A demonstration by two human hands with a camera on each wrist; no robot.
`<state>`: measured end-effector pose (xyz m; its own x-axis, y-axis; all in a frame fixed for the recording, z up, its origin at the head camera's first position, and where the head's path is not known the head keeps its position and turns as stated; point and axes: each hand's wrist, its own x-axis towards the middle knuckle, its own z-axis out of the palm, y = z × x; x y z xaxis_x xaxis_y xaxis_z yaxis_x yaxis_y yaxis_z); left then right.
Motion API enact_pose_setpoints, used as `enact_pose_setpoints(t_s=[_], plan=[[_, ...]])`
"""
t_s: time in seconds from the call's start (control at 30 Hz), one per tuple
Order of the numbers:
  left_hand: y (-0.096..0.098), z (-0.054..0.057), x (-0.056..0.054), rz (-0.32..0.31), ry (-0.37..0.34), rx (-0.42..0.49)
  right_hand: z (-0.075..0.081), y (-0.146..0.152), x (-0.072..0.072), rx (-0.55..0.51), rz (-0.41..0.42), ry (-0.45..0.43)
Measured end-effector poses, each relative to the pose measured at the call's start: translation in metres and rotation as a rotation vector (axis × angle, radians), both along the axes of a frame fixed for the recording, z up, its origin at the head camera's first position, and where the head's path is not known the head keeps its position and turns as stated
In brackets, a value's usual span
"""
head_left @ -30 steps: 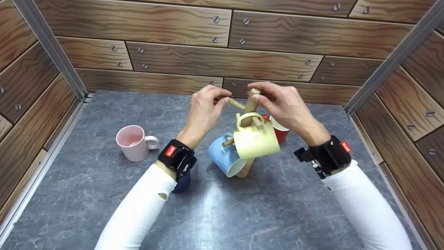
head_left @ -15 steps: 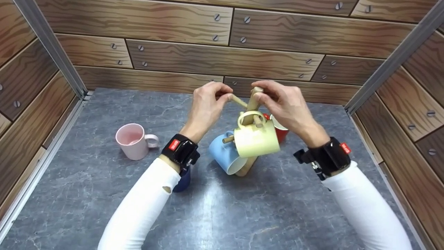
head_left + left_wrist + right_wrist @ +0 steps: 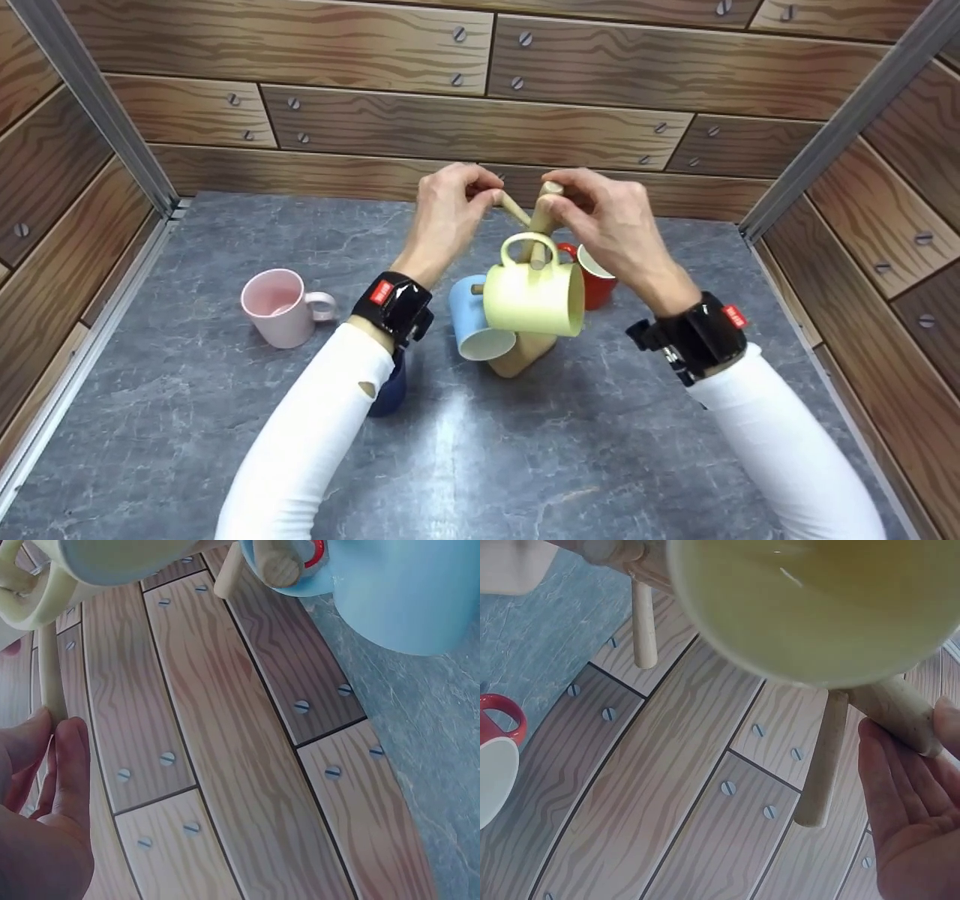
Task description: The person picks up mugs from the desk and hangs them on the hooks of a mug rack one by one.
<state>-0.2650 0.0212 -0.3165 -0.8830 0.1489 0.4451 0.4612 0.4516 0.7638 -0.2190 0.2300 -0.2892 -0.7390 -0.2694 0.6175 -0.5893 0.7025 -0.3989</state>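
Observation:
A wooden mug tree (image 3: 546, 214) stands between my hands. My left hand (image 3: 450, 217) pinches the end of one upper peg (image 3: 49, 671) between thumb and fingertips. Around the top of the post, my right hand (image 3: 619, 232) curls its thumb and fingers. A pale yellow mug (image 3: 529, 300) hangs by its handle from a front peg, its mouth turned to the right. Lower on the left, a light blue mug (image 3: 466, 315) hangs tilted, mouth down. Behind the right side is a red mug (image 3: 598, 289), partly hidden by the right hand and yellow mug.
A pink mug (image 3: 279, 319) stands upright on the grey marbled table (image 3: 637, 465), left of my left wrist. Close below that wrist is a dark blue mug (image 3: 388, 394), mostly covered by the forearm. Wood-patterned walls (image 3: 375, 127) enclose the back and sides.
The mug tree has turned with its mugs: the yellow mug has swung left and its mouth now faces right, while the blue mug has shifted left. Both hands keep their hold.

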Motion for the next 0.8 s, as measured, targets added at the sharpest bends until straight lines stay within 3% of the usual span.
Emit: enact_pose_setpoints(t_s=[0.13, 0.3, 0.4, 0.5, 0.6, 0.7, 0.8], plan=[[0.001, 0.002, -0.005, 0.01, -0.029, 0.012, 0.001, -0.001, 0.0, -0.012, -0.001, -0.003], [-0.003, 0.002, 0.0, 0.031, 0.024, -0.002, 0.002, 0.0, 0.0, -0.022, -0.003, -0.025], [-0.006, 0.002, 0.016, -0.016, 0.098, -0.003, 0.001, 0.002, 0.0, -0.033, -0.002, -0.036], [-0.007, 0.002, 0.04, -0.123, 0.19, -0.014, 0.001, 0.003, 0.001, -0.04, -0.006, -0.041], [-0.005, 0.0, 0.061, -0.186, 0.274, -0.052, 0.001, 0.002, 0.001, -0.041, -0.009, -0.054], [-0.003, -0.004, 0.075, -0.189, 0.293, -0.091, 0.001, 0.0, 0.0, -0.043, -0.008, -0.074], [0.001, -0.007, 0.081, -0.183, 0.292, -0.122, -0.001, -0.001, -0.002, -0.062, 0.006, -0.093]])
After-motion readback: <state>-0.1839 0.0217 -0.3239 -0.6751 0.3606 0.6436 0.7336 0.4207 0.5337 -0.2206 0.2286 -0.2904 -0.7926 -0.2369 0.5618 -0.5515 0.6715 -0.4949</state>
